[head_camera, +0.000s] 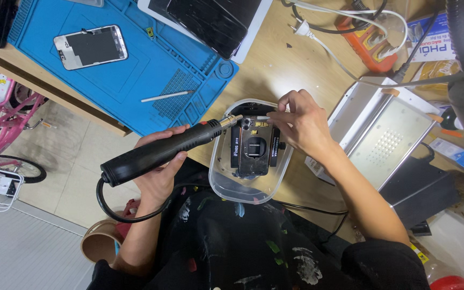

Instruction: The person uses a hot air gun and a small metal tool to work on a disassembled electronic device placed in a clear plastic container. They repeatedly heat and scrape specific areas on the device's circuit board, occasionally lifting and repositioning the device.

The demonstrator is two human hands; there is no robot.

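Firmly, left hand (157,166) grips black heat tool (162,150)

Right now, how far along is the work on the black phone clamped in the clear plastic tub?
Done: black phone sits clamped in a fixture inside the clear plastic tub. In hand: left hand aims a black corded hot-air tool at its top edge; right hand works a thin metal tool there. Left: phone not yet opened.
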